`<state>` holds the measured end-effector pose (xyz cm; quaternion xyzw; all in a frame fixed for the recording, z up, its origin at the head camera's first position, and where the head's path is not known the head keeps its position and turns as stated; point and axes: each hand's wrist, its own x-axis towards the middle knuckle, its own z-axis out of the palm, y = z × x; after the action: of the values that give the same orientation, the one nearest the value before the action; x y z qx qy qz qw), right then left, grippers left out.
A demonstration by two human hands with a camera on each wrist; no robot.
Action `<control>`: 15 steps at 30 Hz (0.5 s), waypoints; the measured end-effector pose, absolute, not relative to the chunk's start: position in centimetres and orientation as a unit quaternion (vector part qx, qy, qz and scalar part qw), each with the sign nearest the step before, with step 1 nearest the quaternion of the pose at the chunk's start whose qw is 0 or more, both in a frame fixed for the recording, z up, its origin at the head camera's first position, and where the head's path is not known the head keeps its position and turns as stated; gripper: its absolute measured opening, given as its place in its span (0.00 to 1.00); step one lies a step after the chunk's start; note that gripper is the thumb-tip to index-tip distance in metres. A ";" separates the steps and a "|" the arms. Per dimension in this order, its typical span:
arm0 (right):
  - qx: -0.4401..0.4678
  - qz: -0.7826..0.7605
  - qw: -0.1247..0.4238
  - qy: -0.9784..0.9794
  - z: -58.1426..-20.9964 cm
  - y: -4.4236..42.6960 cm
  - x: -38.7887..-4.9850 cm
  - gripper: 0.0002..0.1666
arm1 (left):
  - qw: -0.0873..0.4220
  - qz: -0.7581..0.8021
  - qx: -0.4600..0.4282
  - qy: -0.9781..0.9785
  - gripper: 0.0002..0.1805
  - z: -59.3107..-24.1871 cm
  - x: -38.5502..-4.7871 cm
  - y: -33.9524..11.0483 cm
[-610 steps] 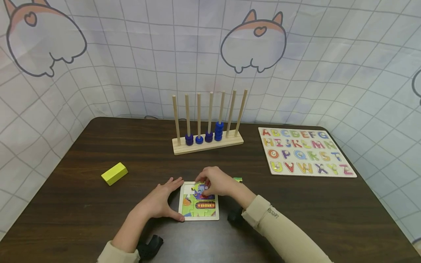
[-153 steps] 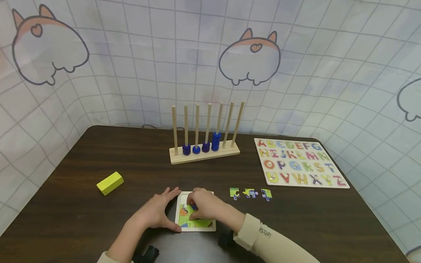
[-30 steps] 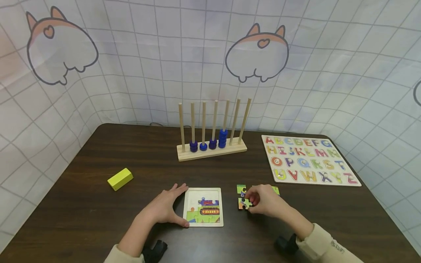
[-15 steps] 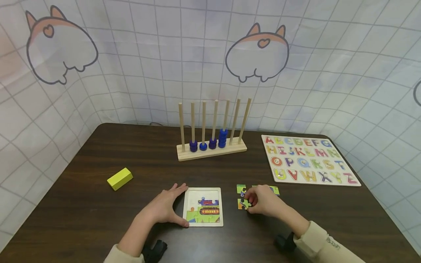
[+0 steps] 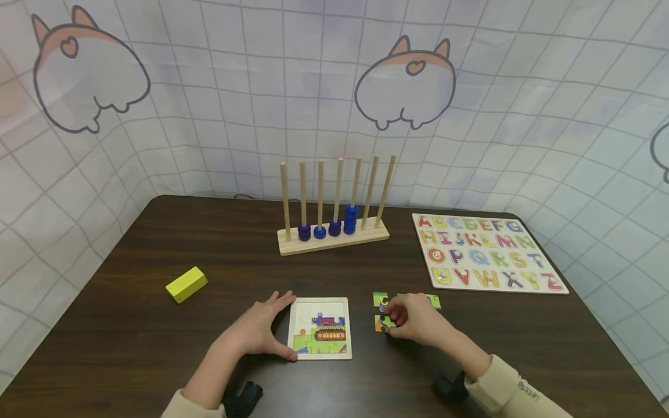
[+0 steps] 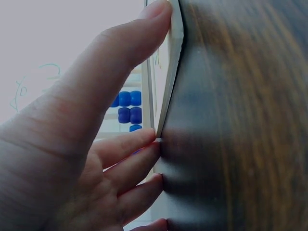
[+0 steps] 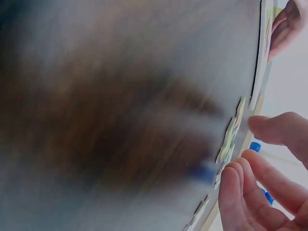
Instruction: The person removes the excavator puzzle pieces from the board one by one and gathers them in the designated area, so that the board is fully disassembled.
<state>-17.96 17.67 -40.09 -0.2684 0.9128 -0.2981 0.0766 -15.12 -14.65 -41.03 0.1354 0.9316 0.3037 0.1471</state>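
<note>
The left hand, thumb and fingers spread, touches the left edge of the puzzle tray, and the right hand, thumb and forefinger apart, is at a loose puzzle piece beyond, contact unclear.

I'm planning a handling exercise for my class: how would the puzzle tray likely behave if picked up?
The puzzle tray looks thin and flat, so it is probably light. Its straight edges suggest it is stiff. The fitted pieces leave its far part bare, so they might slide if tilted.
</note>
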 end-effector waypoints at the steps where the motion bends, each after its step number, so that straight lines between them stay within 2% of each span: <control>1: -0.267 -0.298 0.075 0.913 -40.1 17.6 -17.9 0.14 | 0.147 0.303 0.137 0.932 0.58 -41.0 -15.1 -14.7; 15: -0.289 -0.327 0.080 0.896 -39.7 15.2 -17.4 0.14 | 0.149 0.298 0.140 0.932 0.57 -41.1 -15.2 -14.6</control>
<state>-17.40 15.24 -39.67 -0.2887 0.8962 -0.3272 0.0804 -15.21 -14.61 -41.09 0.1397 0.9324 0.2984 0.1487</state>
